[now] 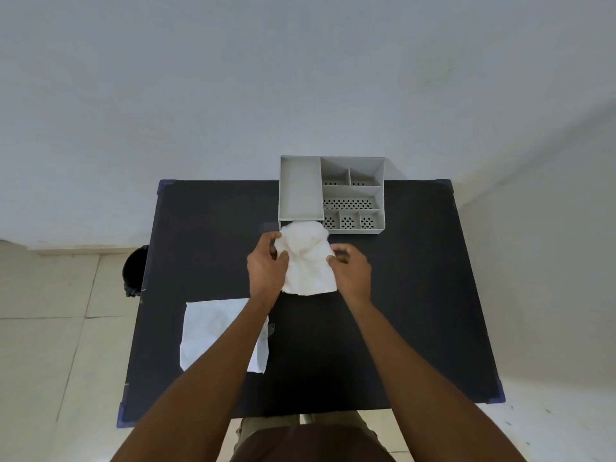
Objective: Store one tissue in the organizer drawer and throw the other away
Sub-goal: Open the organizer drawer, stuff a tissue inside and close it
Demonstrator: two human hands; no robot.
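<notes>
Pinching the bunched tissue (306,261) with left hand (266,266) and right hand (351,270), feed it evenly into the organizer drawer (301,223), avoiding snags

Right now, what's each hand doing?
Left hand: closed on the crumpled tissue, left edge.
Right hand: pinching the same tissue, right edge.

A black worktop (416,295) stands against a pale blue-grey wall (233,95). Beige floor tiles (50,345) spread at nine o'clock.
</notes>
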